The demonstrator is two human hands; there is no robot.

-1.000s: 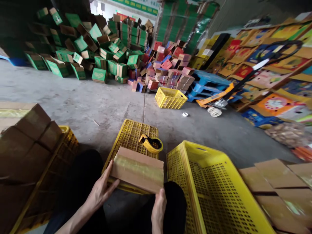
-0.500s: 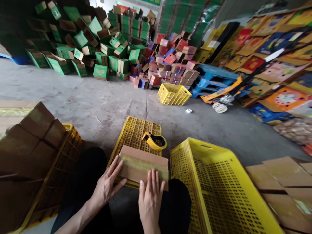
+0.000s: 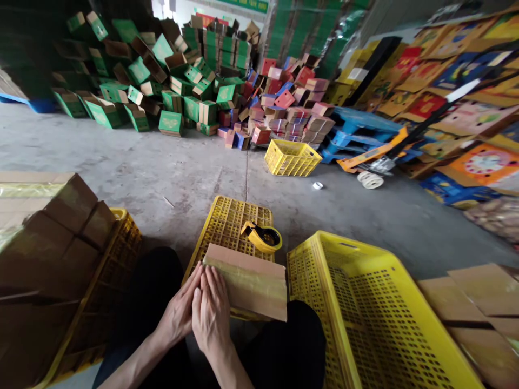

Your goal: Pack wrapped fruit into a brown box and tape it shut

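Note:
A small cardboard box [image 3: 253,281] with a strip of clear yellowish tape along its top lies on an upturned yellow plastic crate [image 3: 221,221]. My left hand [image 3: 180,308] rests against the box's left end, its fingers stretched out. Right beside it, my right hand [image 3: 211,308] lies with extended fingers on the taped top near that same end. Neither hand is wrapped round anything. Behind the box, a yellow tape dispenser [image 3: 263,236] sits on the crate.
At my right stands a deep yellow crate [image 3: 360,251], with cardboard boxes [image 3: 478,292] beyond it. Stacked boxes [image 3: 60,232] fill a crate at my left. Farther off are another yellow crate [image 3: 292,158], a pallet jack [image 3: 377,156] and heaped green boxes [image 3: 170,123].
My right hand has slid left along the box top, from its right half to the left end beside my left hand. The view has shifted slightly.

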